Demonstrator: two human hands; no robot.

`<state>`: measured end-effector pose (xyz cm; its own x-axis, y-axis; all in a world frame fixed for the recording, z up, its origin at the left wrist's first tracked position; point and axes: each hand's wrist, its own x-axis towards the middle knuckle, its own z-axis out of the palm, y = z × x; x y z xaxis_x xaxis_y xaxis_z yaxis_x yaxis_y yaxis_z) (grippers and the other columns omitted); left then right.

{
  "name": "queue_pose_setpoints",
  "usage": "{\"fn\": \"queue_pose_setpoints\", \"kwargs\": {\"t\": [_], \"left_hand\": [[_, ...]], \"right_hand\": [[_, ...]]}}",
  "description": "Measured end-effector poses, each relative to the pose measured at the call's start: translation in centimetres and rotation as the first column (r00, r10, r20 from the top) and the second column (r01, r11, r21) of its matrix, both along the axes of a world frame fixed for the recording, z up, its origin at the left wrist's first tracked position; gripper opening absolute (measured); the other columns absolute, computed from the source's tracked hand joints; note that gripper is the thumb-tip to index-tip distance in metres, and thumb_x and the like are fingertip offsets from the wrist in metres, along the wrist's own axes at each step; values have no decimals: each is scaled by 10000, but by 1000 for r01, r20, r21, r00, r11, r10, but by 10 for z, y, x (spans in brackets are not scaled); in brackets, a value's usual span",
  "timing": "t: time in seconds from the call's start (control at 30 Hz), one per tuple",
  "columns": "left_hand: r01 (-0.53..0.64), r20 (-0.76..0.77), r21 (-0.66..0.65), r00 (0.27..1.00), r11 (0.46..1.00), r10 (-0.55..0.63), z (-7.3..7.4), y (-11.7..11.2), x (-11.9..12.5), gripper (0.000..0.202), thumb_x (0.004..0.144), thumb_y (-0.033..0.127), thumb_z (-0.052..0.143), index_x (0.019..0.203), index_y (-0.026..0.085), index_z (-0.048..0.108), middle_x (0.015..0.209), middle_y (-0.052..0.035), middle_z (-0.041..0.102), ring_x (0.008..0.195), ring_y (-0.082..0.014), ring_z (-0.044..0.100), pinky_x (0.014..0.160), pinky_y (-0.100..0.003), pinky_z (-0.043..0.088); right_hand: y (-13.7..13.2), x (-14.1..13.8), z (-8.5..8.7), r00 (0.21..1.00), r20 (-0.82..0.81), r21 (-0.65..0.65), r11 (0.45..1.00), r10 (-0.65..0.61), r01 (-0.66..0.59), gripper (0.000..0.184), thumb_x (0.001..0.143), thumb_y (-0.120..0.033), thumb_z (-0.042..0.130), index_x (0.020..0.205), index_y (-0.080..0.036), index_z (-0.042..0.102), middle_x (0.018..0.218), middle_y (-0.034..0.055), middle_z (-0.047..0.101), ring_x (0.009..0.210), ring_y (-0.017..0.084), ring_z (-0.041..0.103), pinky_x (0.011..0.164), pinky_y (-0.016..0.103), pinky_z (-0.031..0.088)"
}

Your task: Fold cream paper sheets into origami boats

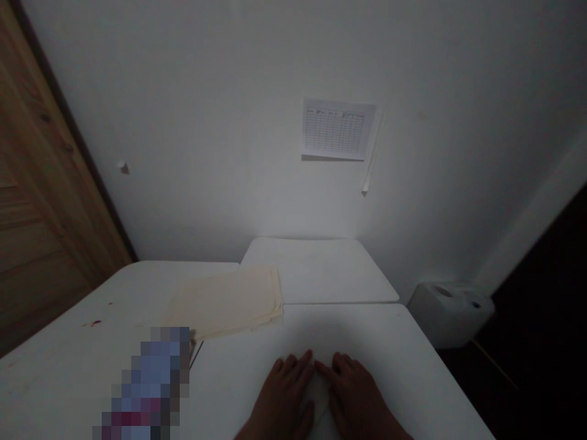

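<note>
My left hand (285,391) rests palm down on the white table (238,379), with its fingers close together and the index finger reaching forward. My right hand (355,394) lies opposite, its index finger angled in until the two fingertips nearly meet and its other fingers curled. Between the hands shows a pale, thin patch with a faint edge line; dim light and the fingers hide what it is. Left of my hands lies a stack of cream sheets (229,299). A blurred-out blue and red object (149,379) sits farther left, nearer to me.
Behind the table rises a white wall with a printed chart (338,129) taped on it. A raised white panel (316,269) adjoins the table's far edge. At right stands a white container (452,311) with openings on top. A wooden door (41,153) is at left.
</note>
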<state>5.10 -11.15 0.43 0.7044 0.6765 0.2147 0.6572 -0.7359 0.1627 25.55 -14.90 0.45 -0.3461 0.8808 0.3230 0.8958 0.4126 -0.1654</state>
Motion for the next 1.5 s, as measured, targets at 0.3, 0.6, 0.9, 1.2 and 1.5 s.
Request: {"fn": "queue_pose_setpoints", "kwargs": {"t": [0.3, 0.6, 0.9, 1.2, 1.5], "left_hand": [[23, -7, 24, 1000, 999, -23, -13, 4, -2, 634, 742, 221, 563, 1365, 191, 449, 1478, -94, 400, 1221, -356, 491, 980, -550, 413], [10, 9, 51, 1000, 999, -10, -19, 7, -2, 576, 736, 259, 562, 1307, 210, 506, 1463, -87, 428, 1215, -343, 483, 983, -520, 411], [-1, 15, 73, 1000, 997, 0, -10, 5, 0, 553, 730, 209, 561, 1281, 206, 518, 1457, -76, 440, 1178, -344, 500, 957, -537, 428], [13, 47, 127, 999, 992, -19, -16, 6, -1, 532, 725, 186, 574, 1254, 211, 527, 1445, -66, 456, 1146, -330, 513, 938, -532, 442], [11, 3, 52, 1000, 999, -11, -10, 4, 1, 534, 741, 189, 560, 1272, 225, 524, 1459, -55, 439, 1167, -323, 504, 964, -514, 424]], "right_hand": [[-2, -1, 1, 998, 60, 24, 999, -31, 30, 534, 778, -119, 552, 1278, -304, 534, 1071, 80, 623, 930, 252, 582, 823, 374, 460], [-7, 4, -16, 987, 147, 206, 978, -63, 32, 323, 793, -135, 586, 1085, -269, 612, 910, 62, 643, 808, 229, 572, 736, 338, 439], [-13, 16, -14, 958, 287, 275, 957, 6, -88, 284, 749, -117, 591, 1009, -229, 603, 852, 50, 665, 734, 230, 579, 684, 345, 426], [-14, 19, -17, 963, 266, 363, 922, 36, -134, 158, 845, -210, 536, 981, -230, 614, 809, 46, 676, 685, 221, 598, 661, 342, 440], [-16, 23, -19, 986, 159, 352, 930, 55, -108, 139, 897, -258, 527, 847, -258, 656, 745, 23, 656, 647, 190, 592, 646, 313, 429]]}}
